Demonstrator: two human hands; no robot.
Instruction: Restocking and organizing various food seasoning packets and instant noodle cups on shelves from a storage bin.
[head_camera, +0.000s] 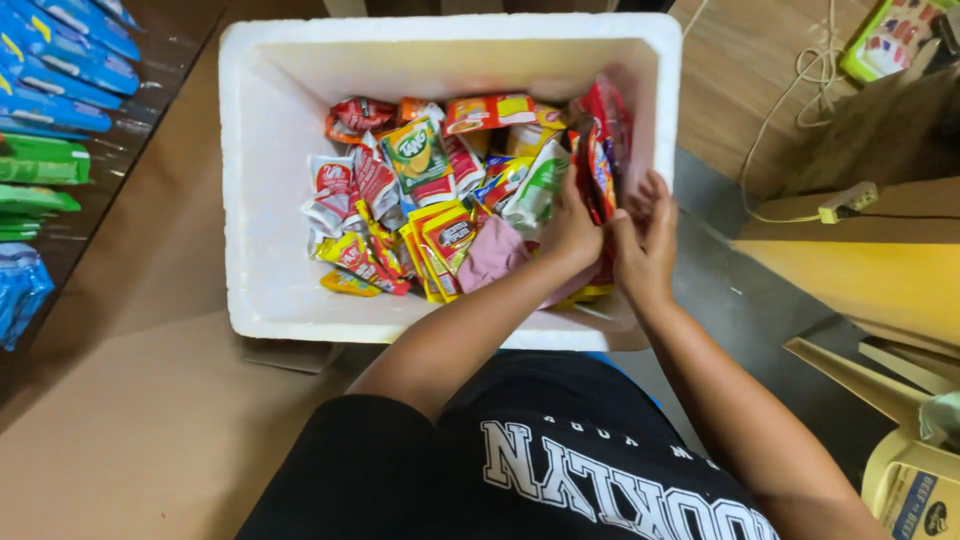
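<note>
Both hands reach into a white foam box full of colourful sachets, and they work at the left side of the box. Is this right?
Not quite. The head view shows the left hand and right hand at the right side of the white foam box, holding upright sachets there. The rest is right.

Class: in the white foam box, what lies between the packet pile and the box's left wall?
Nothing: in the head view, bare white floor of the foam box separates the packet pile from that wall.

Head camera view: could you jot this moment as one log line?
left hand: on red sachets | right hand: beside them | white foam box: holds mixed sachets

Bare box floor (270, 260) left of sachets (440, 200)
</note>
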